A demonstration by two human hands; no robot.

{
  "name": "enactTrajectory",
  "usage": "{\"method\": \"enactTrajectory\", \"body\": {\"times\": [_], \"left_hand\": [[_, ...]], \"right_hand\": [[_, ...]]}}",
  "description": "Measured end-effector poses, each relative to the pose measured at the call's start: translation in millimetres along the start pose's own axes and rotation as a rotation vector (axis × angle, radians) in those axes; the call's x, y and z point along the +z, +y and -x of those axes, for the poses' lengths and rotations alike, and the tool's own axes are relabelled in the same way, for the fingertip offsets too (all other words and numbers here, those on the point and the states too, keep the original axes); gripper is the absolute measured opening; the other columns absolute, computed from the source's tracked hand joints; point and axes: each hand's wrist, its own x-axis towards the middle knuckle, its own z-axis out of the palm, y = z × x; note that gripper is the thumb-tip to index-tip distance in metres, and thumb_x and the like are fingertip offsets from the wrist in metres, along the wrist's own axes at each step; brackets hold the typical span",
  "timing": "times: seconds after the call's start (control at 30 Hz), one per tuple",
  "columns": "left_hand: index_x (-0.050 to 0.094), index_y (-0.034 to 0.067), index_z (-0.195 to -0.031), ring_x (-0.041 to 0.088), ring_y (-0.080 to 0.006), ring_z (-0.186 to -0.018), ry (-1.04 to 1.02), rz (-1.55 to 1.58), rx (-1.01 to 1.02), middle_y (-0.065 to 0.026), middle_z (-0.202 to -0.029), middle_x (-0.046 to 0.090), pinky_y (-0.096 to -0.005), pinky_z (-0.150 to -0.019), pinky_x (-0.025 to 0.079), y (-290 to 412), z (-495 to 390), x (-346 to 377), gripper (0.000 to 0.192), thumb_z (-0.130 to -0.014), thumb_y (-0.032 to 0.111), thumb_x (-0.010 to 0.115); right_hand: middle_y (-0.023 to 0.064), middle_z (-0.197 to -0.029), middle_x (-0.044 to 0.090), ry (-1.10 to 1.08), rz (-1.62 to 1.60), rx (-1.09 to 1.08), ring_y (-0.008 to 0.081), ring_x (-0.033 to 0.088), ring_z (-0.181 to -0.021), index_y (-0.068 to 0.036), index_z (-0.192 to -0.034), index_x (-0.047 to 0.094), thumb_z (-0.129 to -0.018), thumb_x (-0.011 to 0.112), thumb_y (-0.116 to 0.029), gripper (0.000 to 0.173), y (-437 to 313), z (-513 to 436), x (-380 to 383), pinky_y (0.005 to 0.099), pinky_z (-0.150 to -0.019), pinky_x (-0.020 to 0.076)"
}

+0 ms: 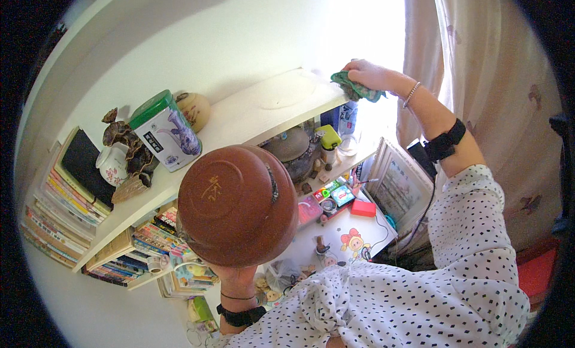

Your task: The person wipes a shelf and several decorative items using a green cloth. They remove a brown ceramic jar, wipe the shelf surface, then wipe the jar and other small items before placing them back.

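Observation:
A reddish-brown clay jar with a lid is in my left hand, which supports it from below; my fingers are mostly hidden behind the jar. One gold character marks the lid. At the far right end of the white top shelf, my right hand grips a crumpled green cloth against the shelf's corner. On the same shelf stand a green-lidded tea tin, a round tan vase, a dark driftwood-like ornament and a small white floral jar.
Books fill the shelf's left end. Below, a dark lidded pot and a yellow-green-topped container stand on a lower shelf. A framed picture leans near the curtain. Small boxes and a red case lie on the desk.

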Motion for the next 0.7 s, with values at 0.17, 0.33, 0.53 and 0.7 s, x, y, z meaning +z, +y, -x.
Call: {"method": "enactTrajectory", "body": {"times": [0.17,0.33,0.53,0.7], "left_hand": [[0.031,0.03,-0.142,0.033,-0.0347,-0.134,-0.05,-0.038,0.034,-0.0068,-0.148,0.031,-0.0596,-0.109,0.028,-3,3,0,0.064,-0.089,0.067,0.03],[0.03,0.029,-0.142,0.033,-0.0344,-0.134,-0.049,-0.019,0.046,-0.0075,-0.148,0.03,-0.0586,-0.108,0.03,-4,9,-1,0.063,-0.09,0.065,0.029],[0.028,0.029,-0.144,0.03,-0.0339,-0.135,0.095,-0.171,0.111,-0.0084,-0.149,0.029,-0.0566,-0.11,0.026,-3,13,-7,0.064,-0.091,0.064,0.029],[0.024,0.028,-0.145,0.027,-0.0311,-0.137,-0.047,0.018,0.085,-0.0084,-0.15,0.027,-0.0531,-0.113,0.019,0,9,-18,0.065,-0.091,0.064,0.032]], "right_hand": [[0.0119,-0.102,0.061,-0.07,-0.921,0.108,0.0201,0.06,-0.088,0.002,-0.107,0.056,-0.086,0.049,-0.025,0.035,6,-5,3,0.0306,-0.081,0.0526],[0.0145,-0.1,0.063,-0.087,-1.168,0.219,0.0205,0.062,-0.087,0.006,-0.102,0.056,-0.086,0.051,-0.026,0.037,-8,-27,30,0.0314,-0.084,0.0528],[0.0195,-0.116,0.059,0.024,0.046,-0.1,0.0303,0.059,-0.105,-0.008,-0.132,0.05,-0.091,0.047,-0.024,0.044,-5,-58,48,0.0423,-0.098,0.0435],[0.0202,-0.142,0.037,0.142,0.146,-0.343,0.0333,0.039,-0.129,-0.015,-0.143,0.035,-0.097,0.041,-0.037,0.051,-3,-37,56,0.0419,-0.106,0.0356]]}}
